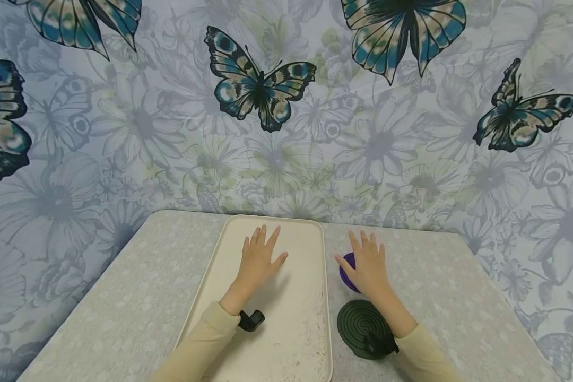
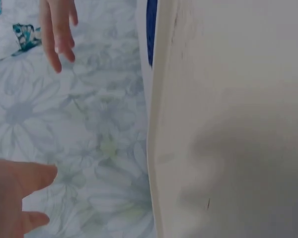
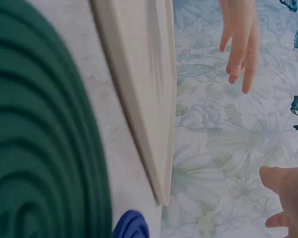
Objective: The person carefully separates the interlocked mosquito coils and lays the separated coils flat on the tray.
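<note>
My left hand (image 1: 259, 259) lies flat with straight, spread fingers over the far half of a cream tray (image 1: 291, 323); whether it touches the tray I cannot tell. My right hand (image 1: 369, 265) is spread just right of the tray, above a small purple round object (image 1: 345, 271) that it mostly hides; contact is unclear. A dark green ridged disc (image 1: 360, 324) lies on the table by my right wrist. In the right wrist view the disc (image 3: 39, 148) fills the left side, beside the tray's edge (image 3: 144, 74) and a sliver of the purple object (image 3: 131, 227).
The table (image 1: 124, 297) has a pale grey flowered cloth and stands against a wall hung with butterfly-print fabric (image 1: 260, 90). The tray's surface shows nothing but my hand. Table edges run close on the left and right.
</note>
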Demonstrator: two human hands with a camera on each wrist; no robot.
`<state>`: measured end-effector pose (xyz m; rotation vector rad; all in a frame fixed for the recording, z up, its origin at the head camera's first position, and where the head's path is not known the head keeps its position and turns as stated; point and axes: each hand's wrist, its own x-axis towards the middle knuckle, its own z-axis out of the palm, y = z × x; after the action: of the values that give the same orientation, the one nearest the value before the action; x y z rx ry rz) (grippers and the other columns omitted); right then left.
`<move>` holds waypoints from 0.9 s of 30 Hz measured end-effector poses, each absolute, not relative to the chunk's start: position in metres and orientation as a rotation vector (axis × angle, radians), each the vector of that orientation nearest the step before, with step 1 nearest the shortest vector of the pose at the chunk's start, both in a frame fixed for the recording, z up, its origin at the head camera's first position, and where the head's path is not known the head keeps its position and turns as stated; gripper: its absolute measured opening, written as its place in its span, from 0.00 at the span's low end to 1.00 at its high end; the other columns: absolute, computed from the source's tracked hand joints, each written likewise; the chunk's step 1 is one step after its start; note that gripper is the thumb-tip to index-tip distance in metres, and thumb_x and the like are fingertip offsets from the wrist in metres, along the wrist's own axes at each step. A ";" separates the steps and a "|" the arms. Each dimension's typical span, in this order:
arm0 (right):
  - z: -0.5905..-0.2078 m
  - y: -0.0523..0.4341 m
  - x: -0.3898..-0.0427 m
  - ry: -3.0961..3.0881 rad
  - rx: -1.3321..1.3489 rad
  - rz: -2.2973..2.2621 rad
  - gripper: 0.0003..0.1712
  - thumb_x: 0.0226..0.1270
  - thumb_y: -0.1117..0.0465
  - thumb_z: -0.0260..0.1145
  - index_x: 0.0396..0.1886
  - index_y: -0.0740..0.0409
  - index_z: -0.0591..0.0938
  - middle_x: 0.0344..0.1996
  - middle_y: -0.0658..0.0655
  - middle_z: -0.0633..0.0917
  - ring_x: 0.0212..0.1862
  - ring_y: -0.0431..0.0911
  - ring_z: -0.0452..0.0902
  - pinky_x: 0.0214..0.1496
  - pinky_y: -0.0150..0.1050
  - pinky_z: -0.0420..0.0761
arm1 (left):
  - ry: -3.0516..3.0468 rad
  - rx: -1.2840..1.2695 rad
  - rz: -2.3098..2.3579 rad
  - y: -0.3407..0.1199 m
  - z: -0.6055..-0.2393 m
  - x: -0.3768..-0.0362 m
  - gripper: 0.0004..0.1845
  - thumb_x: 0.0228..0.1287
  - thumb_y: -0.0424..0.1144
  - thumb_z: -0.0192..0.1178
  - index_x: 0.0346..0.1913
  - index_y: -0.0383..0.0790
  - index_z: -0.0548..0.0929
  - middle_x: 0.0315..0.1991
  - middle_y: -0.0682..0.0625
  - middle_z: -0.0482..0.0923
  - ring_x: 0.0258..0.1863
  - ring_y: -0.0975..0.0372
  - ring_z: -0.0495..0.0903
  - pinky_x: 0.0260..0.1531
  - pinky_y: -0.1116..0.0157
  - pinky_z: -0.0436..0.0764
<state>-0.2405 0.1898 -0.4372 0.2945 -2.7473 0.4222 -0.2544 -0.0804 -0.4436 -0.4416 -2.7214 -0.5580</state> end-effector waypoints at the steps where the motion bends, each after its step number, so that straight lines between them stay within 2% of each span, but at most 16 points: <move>1: -0.439 0.193 -0.239 -2.726 0.305 0.433 0.42 0.65 0.44 0.61 0.71 0.63 0.62 0.67 0.75 0.64 0.70 0.72 0.53 0.67 0.71 0.54 | -2.707 -0.445 -0.598 -0.077 -0.444 -0.253 0.34 0.66 0.53 0.56 0.70 0.42 0.64 0.69 0.31 0.61 0.69 0.39 0.60 0.65 0.38 0.61; 6: -0.447 0.210 -0.228 -2.643 0.370 0.602 0.37 0.65 0.53 0.64 0.67 0.69 0.65 0.63 0.74 0.70 0.67 0.69 0.61 0.67 0.66 0.60 | -2.608 -0.494 -0.903 -0.054 -0.443 -0.236 0.30 0.65 0.45 0.59 0.66 0.36 0.68 0.63 0.35 0.70 0.64 0.43 0.69 0.62 0.45 0.70; 11: -0.455 0.226 -0.211 -2.603 0.437 0.788 0.33 0.64 0.60 0.65 0.65 0.71 0.66 0.61 0.72 0.73 0.64 0.66 0.66 0.65 0.63 0.64 | -2.576 -0.539 -1.238 -0.022 -0.442 -0.210 0.28 0.66 0.42 0.58 0.67 0.38 0.67 0.61 0.42 0.73 0.59 0.50 0.74 0.57 0.51 0.75; 15: -0.465 0.240 -0.195 -2.622 0.401 0.929 0.32 0.66 0.61 0.63 0.65 0.70 0.66 0.61 0.71 0.73 0.63 0.66 0.66 0.63 0.64 0.66 | -2.621 -0.641 -1.431 0.001 -0.442 -0.190 0.31 0.64 0.41 0.60 0.69 0.39 0.63 0.61 0.43 0.72 0.56 0.54 0.75 0.54 0.57 0.78; 18: -0.472 0.247 -0.184 -2.631 0.329 0.991 0.30 0.66 0.62 0.63 0.64 0.69 0.68 0.58 0.69 0.76 0.59 0.63 0.71 0.60 0.61 0.71 | -2.688 -0.738 -1.518 0.014 -0.447 -0.178 0.37 0.60 0.39 0.64 0.71 0.38 0.59 0.61 0.40 0.71 0.55 0.53 0.75 0.52 0.60 0.79; 22: -0.480 0.251 -0.173 -2.658 0.223 1.008 0.26 0.64 0.63 0.64 0.60 0.68 0.72 0.50 0.65 0.83 0.49 0.55 0.78 0.49 0.49 0.80 | -2.769 -0.804 -1.588 0.027 -0.456 -0.167 0.46 0.55 0.35 0.68 0.73 0.38 0.53 0.66 0.35 0.65 0.60 0.46 0.72 0.57 0.54 0.78; 25: -0.485 0.252 -0.165 -2.713 0.123 1.034 0.24 0.64 0.62 0.64 0.59 0.66 0.74 0.48 0.61 0.84 0.45 0.50 0.79 0.44 0.39 0.81 | -2.822 -0.821 -1.599 0.034 -0.461 -0.158 0.51 0.52 0.34 0.70 0.74 0.39 0.50 0.71 0.36 0.58 0.68 0.43 0.64 0.63 0.46 0.69; 27: -0.489 0.253 -0.160 -2.750 0.060 1.058 0.24 0.65 0.61 0.64 0.59 0.65 0.74 0.48 0.61 0.84 0.45 0.49 0.78 0.43 0.36 0.80 | -2.849 -0.827 -1.613 0.038 -0.465 -0.153 0.52 0.50 0.33 0.71 0.75 0.39 0.50 0.73 0.37 0.55 0.71 0.41 0.57 0.66 0.43 0.63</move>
<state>-0.1598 0.2532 -0.4887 0.0599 -2.7504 1.0576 -0.1530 0.0379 -0.4650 -0.8274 -2.8486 -1.6132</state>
